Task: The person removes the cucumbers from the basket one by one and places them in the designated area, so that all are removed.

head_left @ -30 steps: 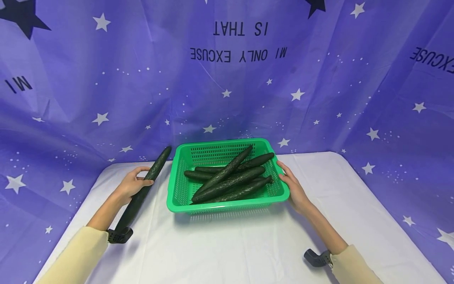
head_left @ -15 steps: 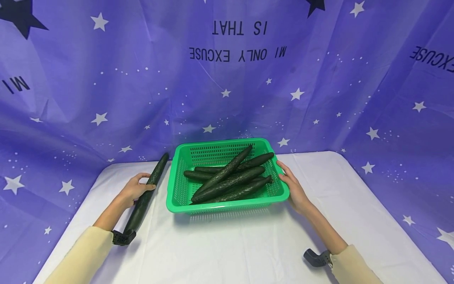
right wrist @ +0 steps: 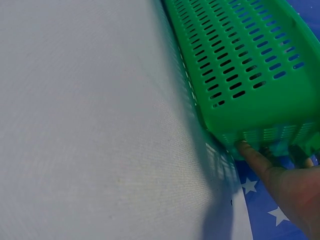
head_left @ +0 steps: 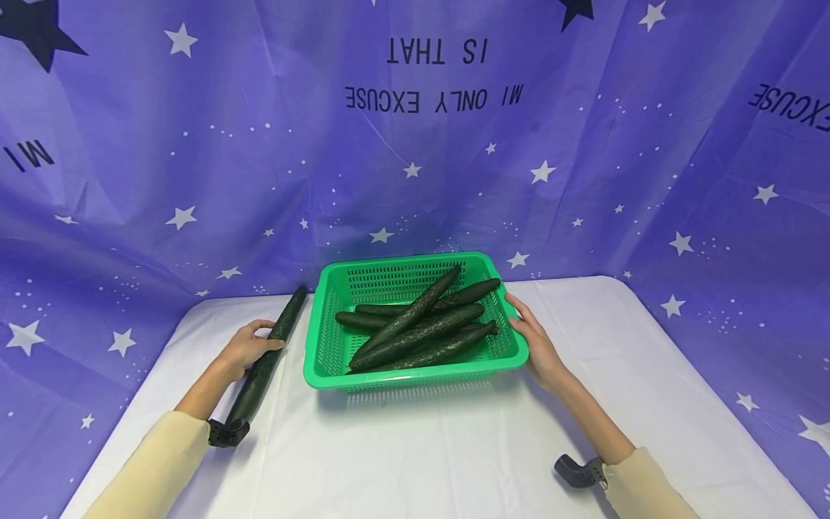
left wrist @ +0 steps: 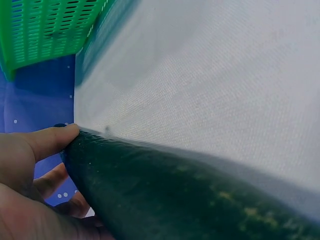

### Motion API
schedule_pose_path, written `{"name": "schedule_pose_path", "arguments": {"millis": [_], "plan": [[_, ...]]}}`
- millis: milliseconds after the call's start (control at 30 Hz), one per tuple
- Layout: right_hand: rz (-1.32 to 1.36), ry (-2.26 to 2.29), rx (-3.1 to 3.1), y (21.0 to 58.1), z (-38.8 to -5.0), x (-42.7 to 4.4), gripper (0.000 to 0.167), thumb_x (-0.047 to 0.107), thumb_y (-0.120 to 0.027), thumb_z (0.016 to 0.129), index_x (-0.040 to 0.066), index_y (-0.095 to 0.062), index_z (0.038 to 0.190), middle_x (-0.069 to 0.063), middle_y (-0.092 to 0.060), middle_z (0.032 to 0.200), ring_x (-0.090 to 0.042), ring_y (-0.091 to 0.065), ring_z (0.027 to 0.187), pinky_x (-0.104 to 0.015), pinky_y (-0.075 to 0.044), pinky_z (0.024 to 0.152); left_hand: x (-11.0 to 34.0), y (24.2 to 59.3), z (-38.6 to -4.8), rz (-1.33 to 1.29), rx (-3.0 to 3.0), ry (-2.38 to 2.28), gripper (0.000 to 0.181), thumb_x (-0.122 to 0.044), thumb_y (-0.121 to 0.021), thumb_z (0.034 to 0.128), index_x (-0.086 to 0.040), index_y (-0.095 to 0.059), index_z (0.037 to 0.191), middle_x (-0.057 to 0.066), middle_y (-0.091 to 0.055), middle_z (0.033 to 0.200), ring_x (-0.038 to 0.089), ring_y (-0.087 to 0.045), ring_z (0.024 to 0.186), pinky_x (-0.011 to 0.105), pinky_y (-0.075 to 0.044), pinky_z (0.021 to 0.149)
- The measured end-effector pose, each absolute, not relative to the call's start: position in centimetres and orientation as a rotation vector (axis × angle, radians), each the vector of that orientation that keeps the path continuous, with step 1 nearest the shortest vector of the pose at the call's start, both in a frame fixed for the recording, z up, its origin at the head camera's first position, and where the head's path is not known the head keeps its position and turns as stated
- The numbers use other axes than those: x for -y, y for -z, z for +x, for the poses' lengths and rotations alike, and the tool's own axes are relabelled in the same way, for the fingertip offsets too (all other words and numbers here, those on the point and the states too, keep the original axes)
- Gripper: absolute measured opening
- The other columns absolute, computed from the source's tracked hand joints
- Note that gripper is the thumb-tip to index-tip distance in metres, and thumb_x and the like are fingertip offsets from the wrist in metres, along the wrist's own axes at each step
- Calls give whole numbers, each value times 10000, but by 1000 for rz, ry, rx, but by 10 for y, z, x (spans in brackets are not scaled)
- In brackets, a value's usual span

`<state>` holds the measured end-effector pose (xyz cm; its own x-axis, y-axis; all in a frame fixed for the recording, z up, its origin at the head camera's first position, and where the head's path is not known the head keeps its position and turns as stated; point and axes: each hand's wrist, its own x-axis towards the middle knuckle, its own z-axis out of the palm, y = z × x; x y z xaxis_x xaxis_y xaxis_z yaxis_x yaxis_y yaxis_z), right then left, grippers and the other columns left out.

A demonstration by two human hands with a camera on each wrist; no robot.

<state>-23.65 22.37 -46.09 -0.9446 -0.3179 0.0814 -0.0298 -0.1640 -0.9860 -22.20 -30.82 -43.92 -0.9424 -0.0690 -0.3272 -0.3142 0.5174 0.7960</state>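
Note:
On the left of the table, my left hand [head_left: 248,347] grips a long dark green cucumber [head_left: 259,378], thumb on the near side and fingers on the far side. That cucumber [left wrist: 165,185] lies slanted, its tip toward the back curtain, and fills the lower left wrist view. At mid-table stands a green slotted plastic basket [head_left: 415,375] with several cucumbers [head_left: 415,335] piled inside. My right hand [head_left: 541,353] holds this basket at its right end. The right wrist view shows the thumb against the basket's end wall [right wrist: 270,134]; the other fingers are partly hidden.
A white cloth [head_left: 421,461] covers the table. Close behind and around it hangs a purple curtain [head_left: 415,202] with stars and printed letters. Black wrist mounts [head_left: 227,432] sit on both forearms. A narrow strip of cloth separates the loose cucumber from the basket.
My left hand and the cucumber have shifted slightly toward me and to the right, and the cucumber's far tip is lower. The right hand and the basket stay in place.

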Motion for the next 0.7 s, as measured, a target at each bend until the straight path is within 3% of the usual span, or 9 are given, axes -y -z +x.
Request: {"name": "schedule_pose_path", "arguments": {"millis": [333, 533, 700], "plan": [[-407, 2225, -1911, 461, -238, -223, 553, 228, -345, 1105, 175, -146, 1618, -166, -218, 1598, -127, -598, 1132, -284, -516, 916, 306, 438, -223, -353, -2493, -1369, 683, -173, -596, 991, 28, -235, 1535, 386, -291, 1457, 568, -348, 1296, 725, -329, 975], [-400, 2205, -1940, 463, -239, -224, 564, 249, -355, 1103, 182, -139, 1620, -150, -214, 1605, -120, -589, 1140, -287, -503, 938, 305, 438, -223, -333, -2514, -1372, 651, -156, -602, 987, 50, -269, 1508, 375, -382, 1377, 496, -509, 1147, 574, -480, 860], [-392, 2195, -1961, 463, -239, -224, 566, 258, -362, 1101, 192, -147, 1620, -139, -213, 1609, -123, -587, 1144, -292, -501, 943, 305, 440, -224, -332, -2529, -1363, 655, -161, -624, 969, 53, -295, 1494, 373, -404, 1365, 459, -550, 1095, 512, -510, 812]]}}
